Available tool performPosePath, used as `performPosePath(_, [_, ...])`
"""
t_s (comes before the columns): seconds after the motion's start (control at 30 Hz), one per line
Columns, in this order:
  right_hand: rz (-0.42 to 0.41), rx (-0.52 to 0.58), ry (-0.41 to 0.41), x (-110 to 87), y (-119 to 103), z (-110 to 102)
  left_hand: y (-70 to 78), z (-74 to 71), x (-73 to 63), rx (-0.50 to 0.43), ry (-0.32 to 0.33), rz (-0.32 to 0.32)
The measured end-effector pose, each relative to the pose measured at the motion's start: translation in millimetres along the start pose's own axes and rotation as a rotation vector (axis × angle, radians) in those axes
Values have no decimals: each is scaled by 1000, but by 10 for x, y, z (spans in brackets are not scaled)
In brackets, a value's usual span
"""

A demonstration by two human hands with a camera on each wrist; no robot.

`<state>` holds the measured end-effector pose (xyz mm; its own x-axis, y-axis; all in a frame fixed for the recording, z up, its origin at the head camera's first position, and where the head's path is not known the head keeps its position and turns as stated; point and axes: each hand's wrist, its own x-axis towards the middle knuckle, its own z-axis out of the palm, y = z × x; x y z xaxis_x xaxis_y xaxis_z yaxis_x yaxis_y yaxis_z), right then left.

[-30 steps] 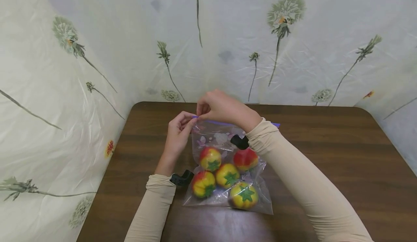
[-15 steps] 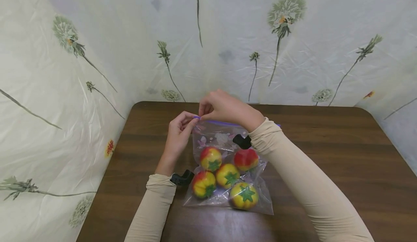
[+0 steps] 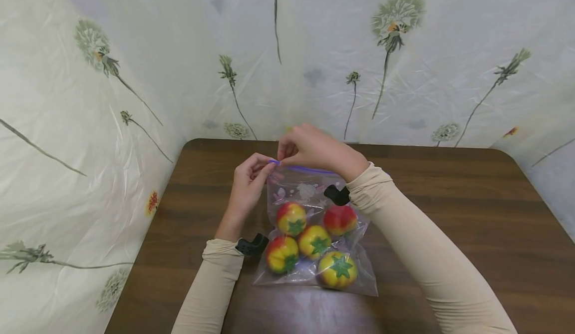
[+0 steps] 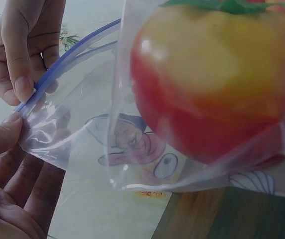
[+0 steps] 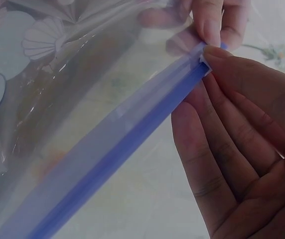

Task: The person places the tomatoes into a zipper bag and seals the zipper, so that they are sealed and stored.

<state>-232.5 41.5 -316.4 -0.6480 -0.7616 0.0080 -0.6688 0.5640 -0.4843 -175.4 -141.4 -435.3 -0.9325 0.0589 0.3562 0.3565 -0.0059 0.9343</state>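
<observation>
A clear zip bag with a blue closure strip and sea-themed prints stands partly raised over the table. Inside it are several round red-and-yellow fruits with green leaf tops; one fruit fills much of the left wrist view. My left hand pinches the bag's top left corner between thumb and fingers. Just right of it, my right hand pinches a small whitish slider on the blue strip, thumb on one side and fingers on the other. My right forearm covers the bag's upper right part.
The dark wooden table extends to both sides of the bag. Close behind its far edge hangs a pale sheet printed with dandelions, which also runs along the left side. Black wrist cameras sit on both cuffs.
My right hand has slid a short way to the right along the blue strip, widening its distance from my left hand's corner slightly. My left hand keeps its pinch; the fruits stay put.
</observation>
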Motion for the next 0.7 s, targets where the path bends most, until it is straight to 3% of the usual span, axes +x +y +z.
performPosePath(0.7, [28,22,-19,-37,39,-14,-12,-10,12,-23,-16,18])
